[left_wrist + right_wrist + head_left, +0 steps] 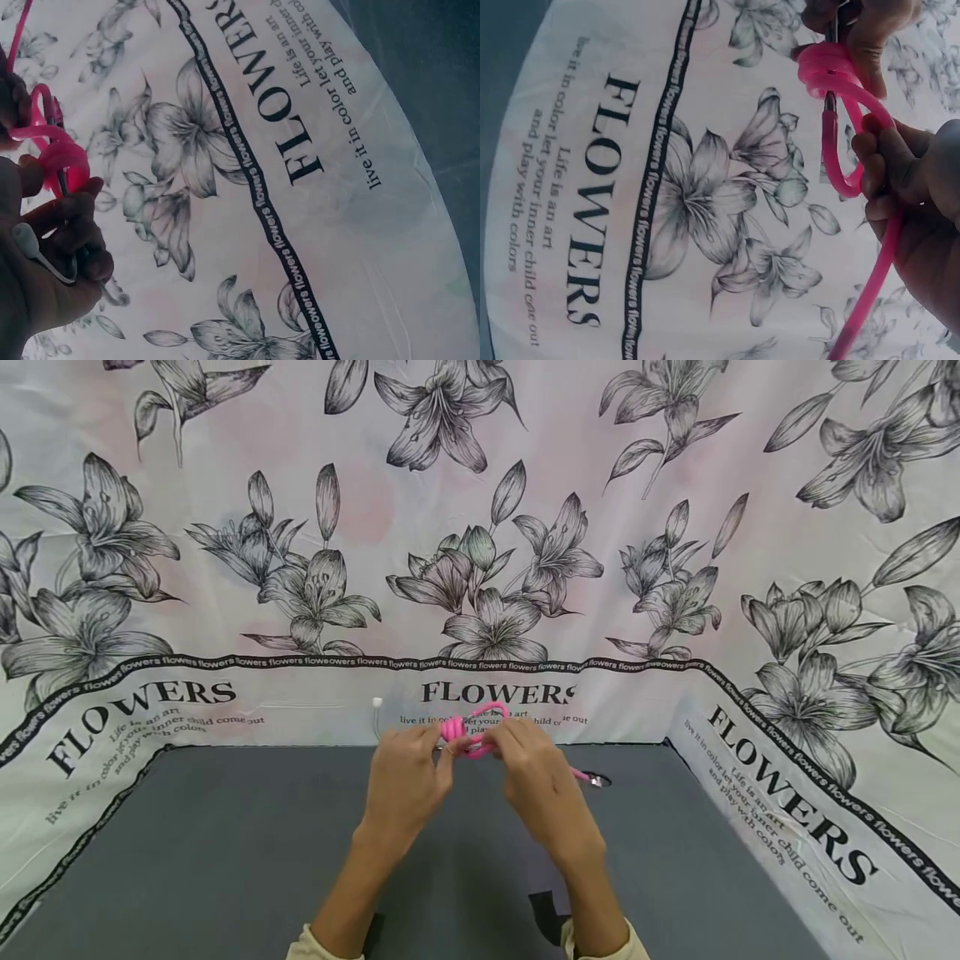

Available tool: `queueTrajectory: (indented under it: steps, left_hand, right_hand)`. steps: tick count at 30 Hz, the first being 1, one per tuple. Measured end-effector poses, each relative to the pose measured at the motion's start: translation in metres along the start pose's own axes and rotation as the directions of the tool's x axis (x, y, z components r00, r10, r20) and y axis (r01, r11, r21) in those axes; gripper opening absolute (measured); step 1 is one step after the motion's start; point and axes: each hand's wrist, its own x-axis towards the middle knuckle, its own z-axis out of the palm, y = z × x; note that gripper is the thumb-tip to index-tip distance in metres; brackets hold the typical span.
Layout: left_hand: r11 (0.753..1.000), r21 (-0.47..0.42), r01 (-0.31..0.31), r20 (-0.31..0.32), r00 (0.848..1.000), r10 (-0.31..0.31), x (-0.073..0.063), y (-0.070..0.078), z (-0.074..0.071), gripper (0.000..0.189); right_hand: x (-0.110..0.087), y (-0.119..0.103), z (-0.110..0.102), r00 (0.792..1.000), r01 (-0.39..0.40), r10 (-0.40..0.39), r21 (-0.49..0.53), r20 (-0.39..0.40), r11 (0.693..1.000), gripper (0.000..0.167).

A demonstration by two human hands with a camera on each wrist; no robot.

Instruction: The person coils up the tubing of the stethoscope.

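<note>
Both hands hold a stethoscope with pink tubing (pixel 829 154) up over the far table edge. My left hand (pixel 405 785) grips its metal ear tubes at a coil of tubing (pixel 452 728) wound tightly round them. A white ear tip (pixel 25 241) sticks out past the left palm. To the right of the coil the tubing makes an open loop. My right hand (pixel 543 785) pinches the tubing beside that loop, with the tail running down behind the hand. At the tail's end the silver chest piece (pixel 597 779) shows to the right of that hand.
A dark grey tabletop (pixel 247 852) spreads below the hands. White cloth with black lily prints and "FLOWERS" lettering (pixel 495 693) hangs behind and at both sides. A dark patch (pixel 547 917) lies near the right forearm.
</note>
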Motion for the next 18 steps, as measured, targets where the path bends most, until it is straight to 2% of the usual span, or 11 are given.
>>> queueTrajectory:
  steps: [3, 7, 10, 13, 16, 18]
  left_hand:
    - [1.0, 0.008, 0.021, 0.048, 0.999, -0.021, -0.004, 0.009, 0.0, 0.028]
    - [1.0, -0.001, 0.01, 0.115, 0.993, -0.01, -0.004, 0.013, 0.0, 0.03]
    - [0.999, -0.005, -0.041, 0.152, 0.987, 0.042, -0.004, 0.014, 0.001, 0.032]
    - [0.992, 0.022, -0.121, 0.154, 0.981, 0.116, -0.006, 0.015, 0.005, 0.034]
    - [0.973, 0.029, -0.231, 0.18, 0.958, 0.222, -0.013, 0.022, 0.012, 0.039]
    - [0.946, 0.014, -0.324, 0.216, 0.925, 0.314, -0.018, 0.03, 0.019, 0.042]
  right_hand:
    - [-0.002, 0.0, -0.003, 1.0, 0.022, -0.023, -0.048, -0.018, 0.999, 0.024]
    - [-0.001, 0.004, -0.003, 1.0, 0.027, -0.028, -0.073, -0.007, 0.997, 0.025]
    - [-0.002, 0.009, -0.003, 1.0, 0.02, -0.019, -0.081, 0.006, 0.997, 0.035]
    - [-0.003, 0.012, 0.0, 1.0, 0.017, -0.018, -0.041, -0.013, 0.999, 0.039]
    - [-0.002, 0.015, 0.003, 0.997, 0.032, -0.031, 0.014, -0.073, 0.999, 0.04]
    - [-0.002, 0.021, 0.003, 0.992, 0.035, -0.03, 0.042, -0.124, 0.998, 0.044]
